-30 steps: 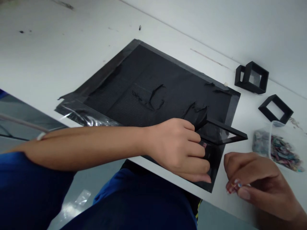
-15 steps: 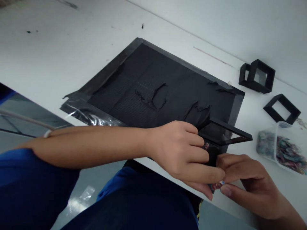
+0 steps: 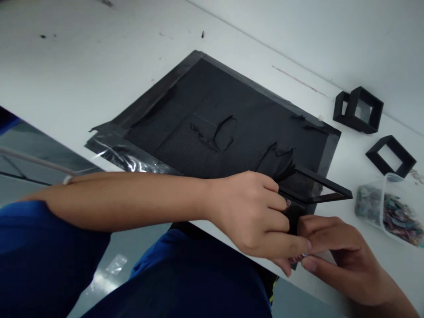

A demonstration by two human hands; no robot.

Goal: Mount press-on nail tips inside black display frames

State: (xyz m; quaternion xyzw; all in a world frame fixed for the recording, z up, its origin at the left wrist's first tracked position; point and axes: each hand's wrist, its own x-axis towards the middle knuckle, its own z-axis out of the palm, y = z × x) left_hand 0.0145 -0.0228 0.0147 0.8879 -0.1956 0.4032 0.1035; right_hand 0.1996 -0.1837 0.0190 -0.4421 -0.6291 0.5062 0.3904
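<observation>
Evidently my left grip (image 3: 251, 216) and right grip (image 3: 341, 258) both pinch the small shiny piece (image 3: 297, 259) at the black mat's (image 3: 255, 112) near corner; it seems light, slippery, best held by its edges.

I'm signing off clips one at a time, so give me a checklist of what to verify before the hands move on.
1. Small shiny piece at the right hand's fingertips: ok.
2. Left hand gripping that piece too: cannot tell, its fingers partly cover it.
3. Black frame beside the hands tilted up: ok.
4. Black mat surface intact: not ok, torn flaps stick up.
5. Clear plastic tub near the right hand, with pieces inside: ok.
</observation>
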